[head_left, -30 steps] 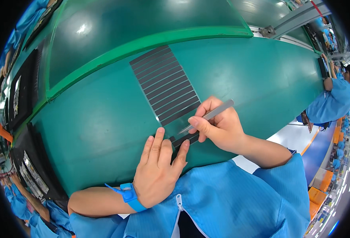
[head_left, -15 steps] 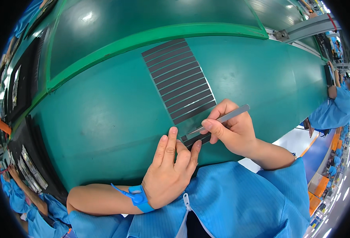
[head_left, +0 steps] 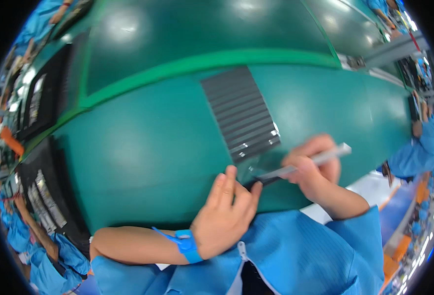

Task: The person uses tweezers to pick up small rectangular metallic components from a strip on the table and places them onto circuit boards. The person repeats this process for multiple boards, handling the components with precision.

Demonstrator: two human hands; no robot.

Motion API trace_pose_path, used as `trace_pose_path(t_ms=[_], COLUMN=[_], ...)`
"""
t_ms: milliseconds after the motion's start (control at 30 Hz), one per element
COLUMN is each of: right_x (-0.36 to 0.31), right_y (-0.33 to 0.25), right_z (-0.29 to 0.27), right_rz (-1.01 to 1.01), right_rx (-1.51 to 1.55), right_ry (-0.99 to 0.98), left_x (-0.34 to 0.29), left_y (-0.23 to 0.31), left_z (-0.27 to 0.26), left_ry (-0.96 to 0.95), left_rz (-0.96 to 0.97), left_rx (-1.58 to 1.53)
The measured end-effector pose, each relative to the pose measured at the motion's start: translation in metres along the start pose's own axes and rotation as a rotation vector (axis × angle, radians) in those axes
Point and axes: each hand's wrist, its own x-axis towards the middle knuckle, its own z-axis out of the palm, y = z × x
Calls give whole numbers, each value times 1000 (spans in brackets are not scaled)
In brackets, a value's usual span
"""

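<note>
A sheet of dark grey strips (head_left: 241, 113) lies on the green work mat, its lower end a clear bare film. My left hand (head_left: 224, 211) rests palm down at that end, fingers stretched out, with a blue wrist strap (head_left: 188, 247) on its wrist. By its fingertips lies a narrow black piece (head_left: 272, 181), partly hidden under the fingers. My right hand (head_left: 315, 164), blurred by motion, grips silver tweezers (head_left: 330, 154). Their tips point left, close to the black piece; whether they pinch anything cannot be made out.
A green raised border (head_left: 177, 68) runs along the mat's far side. Black trays (head_left: 50, 182) with silvery parts stand at the left. A co-worker in blue (head_left: 418, 150) sits at the right, others at the left. A metal bracket (head_left: 393, 50) is at the far right.
The whole view has shifted, moving the sheet and both hands right and down in the picture. My right hand with the tweezers has moved further right, away from my left hand.
</note>
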Motion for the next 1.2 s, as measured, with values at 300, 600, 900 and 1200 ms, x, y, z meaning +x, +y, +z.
trace_pose_path(t_ms=[300,600,900,1200], right_x=[91,85,67,96], right_y=[-114,-165,-168,-128], right_z=[30,20,19,49], right_rz=[-1280,-1111,-896,-1580], right_rx=[-138,-424,-448,-9], right_ry=[-383,-722,-687,-533], left_x=[-7,0,9,-4], left_y=[-2,-2,-2,-2], left_z=[-3,-3,-5,-6], left_ry=[97,24,57,92], left_rz=[-5,30,52,51], left_rx=[60,124,134,146])
